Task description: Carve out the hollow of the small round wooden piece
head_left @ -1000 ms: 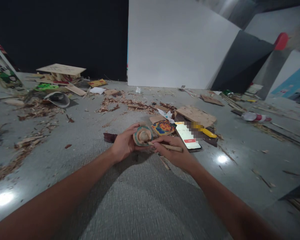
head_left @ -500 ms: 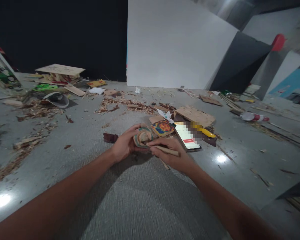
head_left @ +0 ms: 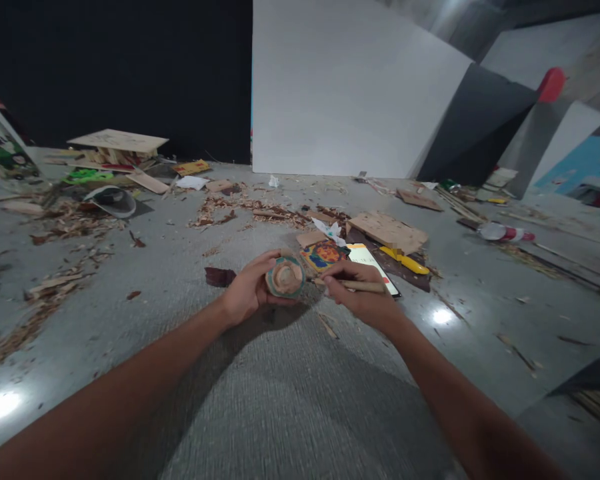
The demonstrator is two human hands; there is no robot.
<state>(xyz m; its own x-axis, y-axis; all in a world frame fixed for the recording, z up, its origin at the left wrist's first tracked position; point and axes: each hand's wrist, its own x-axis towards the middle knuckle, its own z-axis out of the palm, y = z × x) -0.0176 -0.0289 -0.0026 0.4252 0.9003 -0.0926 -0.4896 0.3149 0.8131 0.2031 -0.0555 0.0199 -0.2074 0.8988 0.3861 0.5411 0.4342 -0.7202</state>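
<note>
The left forearm runs in from the lower left corner, nearly straight, and ends at the left hand point(head_left: 247, 291) held low over the grey floor point(head_left: 280, 400). Its grip is closed around a round wooden piece point(head_left: 285, 277): the fingers curl behind the rim, the thumb lies along the near edge, and the carved, spiral-like face is turned towards the camera. Just left of this grip a dark scrap point(head_left: 219, 276) lies on the floor.

The right forearm comes up from the lower right corner. The right hand point(head_left: 363, 300) is bent in at the wrist, its grip wrapped pen-like around a wooden-handled tool point(head_left: 363, 286). The tool lies nearly level, its tip pointing left and meeting the right edge of the round piece, so the two grips sit close together.

Just beyond the right grip lie a painted tile point(head_left: 323, 255) and a phone point(head_left: 367, 257) with a lit screen. A yellow knife point(head_left: 405, 261) lies further right.
</note>
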